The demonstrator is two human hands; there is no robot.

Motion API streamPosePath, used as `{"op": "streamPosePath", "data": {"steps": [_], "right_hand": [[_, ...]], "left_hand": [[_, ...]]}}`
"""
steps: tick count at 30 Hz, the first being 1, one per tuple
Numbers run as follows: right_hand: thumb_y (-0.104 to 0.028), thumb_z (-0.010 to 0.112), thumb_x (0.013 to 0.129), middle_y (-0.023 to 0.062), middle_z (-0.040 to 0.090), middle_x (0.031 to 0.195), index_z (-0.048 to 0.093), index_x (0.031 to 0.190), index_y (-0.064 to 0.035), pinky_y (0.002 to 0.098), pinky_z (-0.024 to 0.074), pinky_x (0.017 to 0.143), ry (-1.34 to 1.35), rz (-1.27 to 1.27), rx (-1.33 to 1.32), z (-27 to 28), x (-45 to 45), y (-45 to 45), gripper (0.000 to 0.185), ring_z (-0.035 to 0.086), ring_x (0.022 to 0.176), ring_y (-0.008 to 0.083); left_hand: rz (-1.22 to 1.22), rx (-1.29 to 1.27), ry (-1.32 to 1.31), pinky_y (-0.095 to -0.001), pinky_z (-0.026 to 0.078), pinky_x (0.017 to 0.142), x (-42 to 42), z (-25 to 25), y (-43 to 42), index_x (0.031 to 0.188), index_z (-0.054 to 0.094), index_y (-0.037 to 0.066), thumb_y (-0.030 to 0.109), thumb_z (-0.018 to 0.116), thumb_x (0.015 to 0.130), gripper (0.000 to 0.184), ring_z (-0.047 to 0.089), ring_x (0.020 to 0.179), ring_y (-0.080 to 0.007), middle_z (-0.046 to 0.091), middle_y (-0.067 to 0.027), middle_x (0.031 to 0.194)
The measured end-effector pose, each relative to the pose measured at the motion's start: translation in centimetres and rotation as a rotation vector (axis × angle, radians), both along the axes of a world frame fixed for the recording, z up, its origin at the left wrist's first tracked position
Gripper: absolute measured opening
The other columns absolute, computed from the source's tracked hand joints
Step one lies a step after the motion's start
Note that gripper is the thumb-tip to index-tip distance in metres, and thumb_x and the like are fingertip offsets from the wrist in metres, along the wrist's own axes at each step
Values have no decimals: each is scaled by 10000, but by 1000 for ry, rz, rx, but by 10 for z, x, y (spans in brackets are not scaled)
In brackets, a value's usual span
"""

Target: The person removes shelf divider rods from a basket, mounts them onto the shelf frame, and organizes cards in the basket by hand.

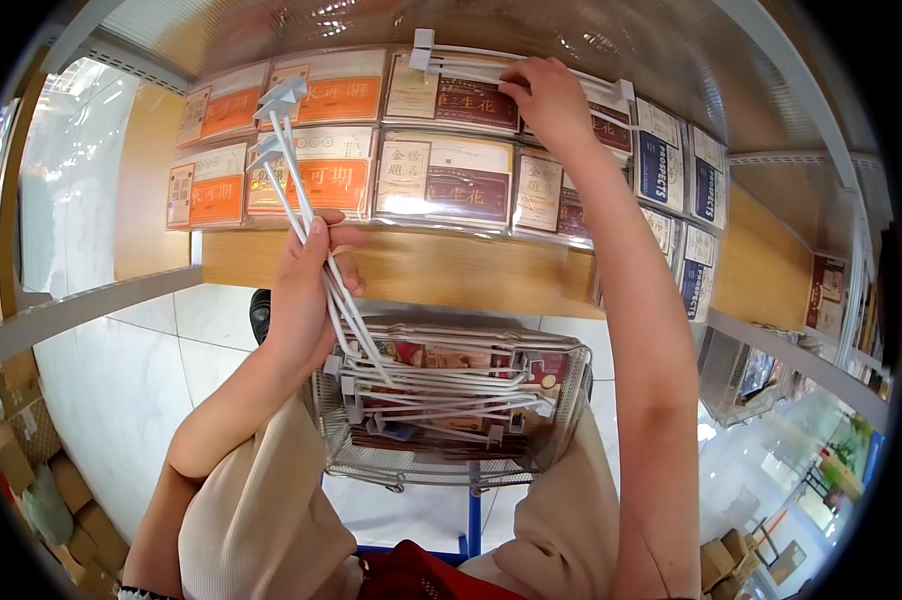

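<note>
White metal hooks [301,195] are gripped in my left hand [316,270], their clip ends pointing up over the orange packs [341,90]. My right hand [549,95] reaches to the back of the shelf, fingers bent down at a white hook rod [471,60] that lies above the maroon-and-cream packs [461,180]; what the fingertips hold is hidden. Below, a wire basket [451,470] holds more white hooks [441,385] and several packs.
Blue-and-white packs [661,165] stand at the right end of the wooden shelf [421,268]. Grey metal shelf bars [91,295] frame both sides. Cardboard boxes [81,490] sit on the floor at lower left. Another wire basket [736,370] is at the right.
</note>
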State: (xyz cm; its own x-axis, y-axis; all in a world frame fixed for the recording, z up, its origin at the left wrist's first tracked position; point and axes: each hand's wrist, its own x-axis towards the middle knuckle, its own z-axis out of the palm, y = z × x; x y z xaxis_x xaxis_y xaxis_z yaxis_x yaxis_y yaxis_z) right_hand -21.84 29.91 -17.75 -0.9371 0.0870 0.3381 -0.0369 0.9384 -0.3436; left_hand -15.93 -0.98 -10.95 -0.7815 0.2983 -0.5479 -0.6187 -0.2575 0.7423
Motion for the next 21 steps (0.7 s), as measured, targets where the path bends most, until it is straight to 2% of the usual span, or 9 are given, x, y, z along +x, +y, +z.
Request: {"op": "streamPosePath", "data": {"steps": [7, 10, 13, 21], "right_hand": [[-156, 672, 761, 21, 601, 849, 696, 859, -106, 386, 445, 767, 266, -161, 144, -7, 17, -15, 113, 555, 833, 256], [-160, 652, 780, 23, 601, 857, 699, 835, -101, 377, 454, 743, 228, -178, 118, -8, 17, -13, 94, 567, 825, 256], [-156, 634, 782, 39, 594, 845, 693, 789, -93, 383, 466, 719, 179, -205, -27, -9, 11, -14, 87, 581, 818, 251], [-168, 602, 813, 54, 597, 863, 697, 817, -103, 384, 487, 710, 136, -206, -81, -14, 2, -10, 115, 597, 818, 268]], "left_hand": [[-28, 23, 16, -201, 385, 504, -1, -5, -2, 1109, 456, 84, 240, 404, 993, 201, 421, 531, -44, 555, -4, 841], [-36, 30, 12, -201, 385, 500, -1, -5, -1, 1109, 457, 84, 235, 401, 994, 198, 420, 526, -44, 556, -5, 836], [-42, 31, 12, -200, 384, 496, 0, -5, -1, 1107, 458, 84, 231, 399, 994, 194, 416, 520, -45, 556, -5, 831], [-45, 23, 1, -196, 373, 491, 0, -6, -1, 1107, 462, 80, 232, 405, 993, 198, 394, 511, -43, 556, 0, 829]]}}
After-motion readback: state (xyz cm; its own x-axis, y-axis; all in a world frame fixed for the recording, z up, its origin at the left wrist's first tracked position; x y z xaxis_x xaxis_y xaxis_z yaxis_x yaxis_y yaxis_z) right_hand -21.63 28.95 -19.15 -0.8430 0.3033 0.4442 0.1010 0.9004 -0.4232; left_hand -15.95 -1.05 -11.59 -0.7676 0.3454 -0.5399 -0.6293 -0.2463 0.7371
